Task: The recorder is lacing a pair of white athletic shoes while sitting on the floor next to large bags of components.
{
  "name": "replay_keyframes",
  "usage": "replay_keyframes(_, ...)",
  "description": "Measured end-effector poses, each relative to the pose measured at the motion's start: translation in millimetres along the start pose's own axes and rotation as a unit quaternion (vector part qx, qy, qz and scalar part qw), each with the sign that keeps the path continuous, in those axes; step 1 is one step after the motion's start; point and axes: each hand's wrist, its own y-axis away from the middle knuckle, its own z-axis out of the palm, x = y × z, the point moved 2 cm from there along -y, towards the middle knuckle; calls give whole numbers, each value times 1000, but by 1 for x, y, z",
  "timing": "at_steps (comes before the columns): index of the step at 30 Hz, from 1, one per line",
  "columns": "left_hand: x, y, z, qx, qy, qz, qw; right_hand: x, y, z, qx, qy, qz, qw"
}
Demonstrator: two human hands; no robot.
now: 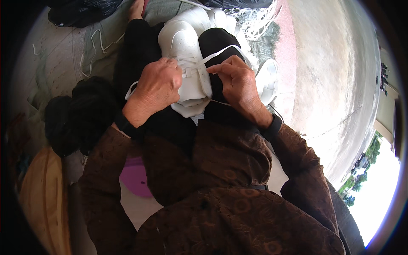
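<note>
A white sneaker (pixel 180 36) rests across my black-trousered legs, its toe pointing away from me. Flat white shoelace (pixel 221 52) crosses its tongue and arcs over toward my right hand. My right hand (pixel 239 83) is closed in a pinch on the lace beside the right row of eyelets. At the shoe's left edge, my left hand (pixel 158 85) is closed by the eyelets; a white strand shows beside its wrist, and its fingertips are largely hidden. The shoe's opening (pixel 191 102) faces me.
More white shoes (pixel 219 19) lie beyond the sneaker, and another white shoe (pixel 267 80) stands right of my right hand. A heap of white laces (pixel 257 23) lies at the back. Black bags (pixel 85 12) are at far left, with dark bundles (pixel 80 114) nearer.
</note>
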Motion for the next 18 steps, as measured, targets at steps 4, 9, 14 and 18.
replay_keyframes(4, -6, 14, 16, 24, 49, -60, 997, 1, -5, 15, 1, -120, 132, 984)
replay_keyframes(9, -11, 26, 21, 88, 182, -228, 952, 2, -11, 18, -24, -114, 115, 987)
replay_keyframes(14, -9, 29, 17, 105, 187, -229, 950, -10, -13, 28, -50, 5, -39, 998)
replay_keyframes(18, 0, 31, 10, 114, 119, -229, 959, -17, -19, 36, -87, 85, -131, 984)
